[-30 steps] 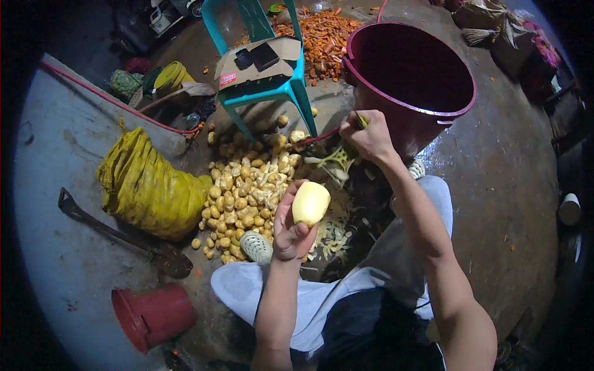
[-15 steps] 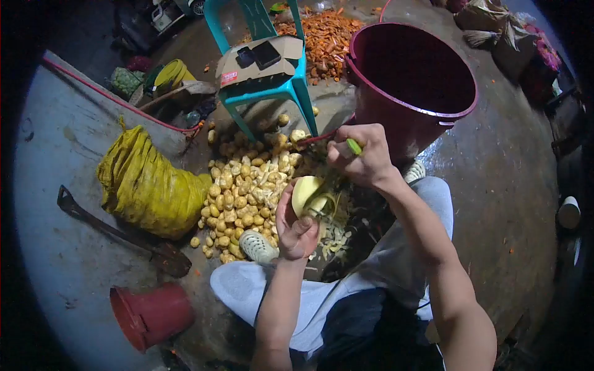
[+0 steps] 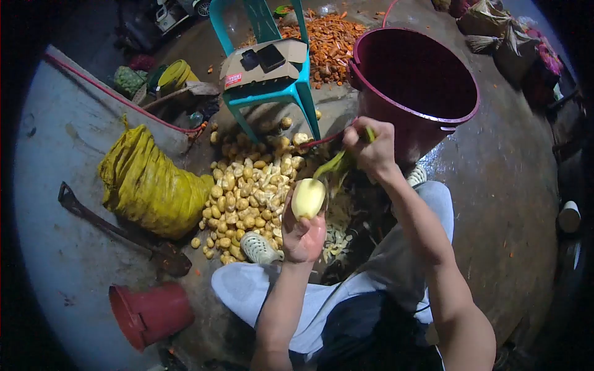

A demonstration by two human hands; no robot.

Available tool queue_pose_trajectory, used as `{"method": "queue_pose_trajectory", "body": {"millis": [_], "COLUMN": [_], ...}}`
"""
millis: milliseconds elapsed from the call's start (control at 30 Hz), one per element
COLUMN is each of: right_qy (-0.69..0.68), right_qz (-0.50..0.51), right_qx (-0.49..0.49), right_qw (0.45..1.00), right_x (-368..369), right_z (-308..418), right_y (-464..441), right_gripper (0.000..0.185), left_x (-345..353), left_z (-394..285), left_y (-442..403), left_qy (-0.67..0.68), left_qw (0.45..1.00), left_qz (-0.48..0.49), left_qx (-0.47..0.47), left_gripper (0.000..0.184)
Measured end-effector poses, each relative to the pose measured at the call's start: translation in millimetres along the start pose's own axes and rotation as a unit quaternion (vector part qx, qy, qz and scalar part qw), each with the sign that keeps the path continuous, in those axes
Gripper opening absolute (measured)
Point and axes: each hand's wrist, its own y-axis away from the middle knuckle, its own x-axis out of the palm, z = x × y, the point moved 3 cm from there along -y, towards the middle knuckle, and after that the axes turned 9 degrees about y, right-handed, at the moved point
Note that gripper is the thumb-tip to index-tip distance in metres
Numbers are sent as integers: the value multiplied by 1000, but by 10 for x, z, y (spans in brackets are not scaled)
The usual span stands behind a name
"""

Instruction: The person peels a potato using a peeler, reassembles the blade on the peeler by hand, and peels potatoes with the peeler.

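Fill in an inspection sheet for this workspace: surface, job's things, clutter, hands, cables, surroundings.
Surface: dark floor, shiny beside the maroon tub.
Job's things: peeled potato; heap of potatoes; peelings beside it.
Clutter: yellow sack, red bucket, shovel, teal chair bearing cardboard.
Hands: left hand holds the peeled potato; right hand grips a green tool, partly hidden.
Cables: red line at upper left; hose or cable, cannot tell.
Surroundings: orange heap behind the chair; sacks at upper right.

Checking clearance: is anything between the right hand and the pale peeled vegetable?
Yes: a yellow-green strip, perhaps peel, reaches from beside the right hand toward the upper end of the vegetable. Nothing else visible stands between them.
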Motion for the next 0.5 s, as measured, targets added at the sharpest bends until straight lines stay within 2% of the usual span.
{"method": "queue_pose_trajectory", "body": {"millis": [100, 133, 200, 233, 267, 333, 400, 467, 500], "right_qy": [64, 64, 62, 77, 77, 24, 37, 89, 86], "right_qz": [62, 62, 34, 28, 27, 65, 93, 98, 64], "right_qx": [-156, -152, -17, 16, 14, 5, -159, -111, -61], "right_qw": [984, 984, 997, 997, 997, 998, 982, 985, 992], "right_x": [-84, -68, -42, -36, -40, -45, -114, -101, -94], "right_z": [465, 406, 30, -106, -195, 85, 491, 297, 155], "right_y": [78, 83, -22, -108, -73, -4, 45, 23, -50], "right_gripper": [20, 20, 20, 19, 19, 19, 17, 19, 20], "left_x": [32, 30, 27, 71, 121, 134, 122, 117, 144], "left_z": [-13, -24, -46, -67, -82, -72, -60, -59, -68], "left_y": [39, 31, 18, 9, -3, -3, -5, 7, -1], "left_qy": [-30, -30, -30, -26, -22, -32, -44, -66, -73], "left_qw": [999, 999, 1000, 1000, 1000, 999, 998, 996, 997], "left_qz": [-26, -21, -11, -4, 3, 4, 2, 20, 3], "left_qx": [-11, -7, 0, -3, -7, -21, -35, -47, -33], "left_gripper": [83, 83, 84, 84, 84, 85, 85, 94, 96]}}
